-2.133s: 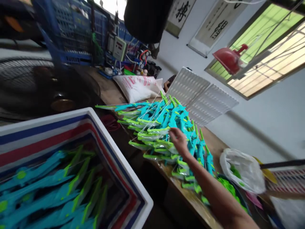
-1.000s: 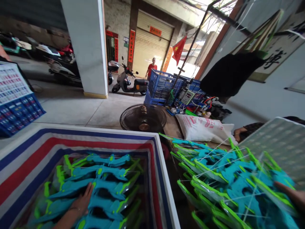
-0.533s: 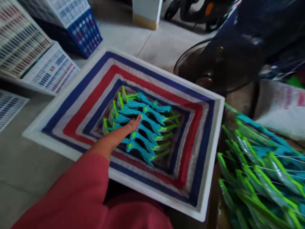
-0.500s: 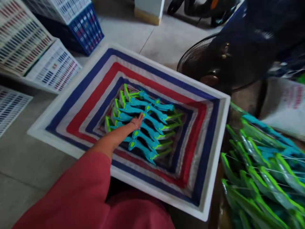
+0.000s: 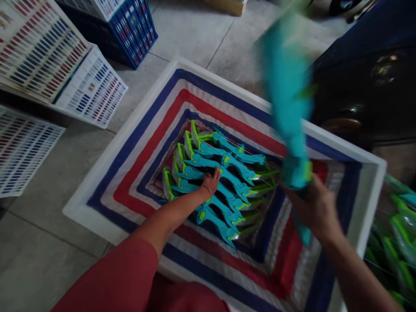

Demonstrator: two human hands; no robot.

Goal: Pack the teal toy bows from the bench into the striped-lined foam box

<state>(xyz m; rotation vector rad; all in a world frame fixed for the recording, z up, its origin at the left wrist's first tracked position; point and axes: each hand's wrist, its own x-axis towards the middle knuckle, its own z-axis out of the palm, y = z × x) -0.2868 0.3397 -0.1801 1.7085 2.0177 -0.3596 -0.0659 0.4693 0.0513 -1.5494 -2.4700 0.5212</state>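
Several blue and green plastic toy bows point(image 5: 238, 182) lie nested in a row inside a white box point(image 5: 78, 208) lined with striped cloth. My left hand point(image 5: 211, 181) rests on the middle of this row, fingers stretched out across the bow grips. Over the right side of the box, my right hand point(image 5: 317, 206) is closed around the lower part of another toy bow point(image 5: 287, 95). That bow stands roughly upright and is blurred by motion; its upper end is smeared. My right fingers are partly hidden behind it.
More green and blue toy bows point(image 5: 394, 242) are piled beyond the box at the right. White slatted crates point(image 5: 92, 89) and a blue crate point(image 5: 133, 37) stand at the left on the tiled floor point(image 5: 42, 242). A dark, bulky object point(image 5: 367, 95) is behind the box.
My right hand has come into view from the right, carrying a toy bow over the box. My left hand stays on the row. The view has shifted, so the box appears farther right.
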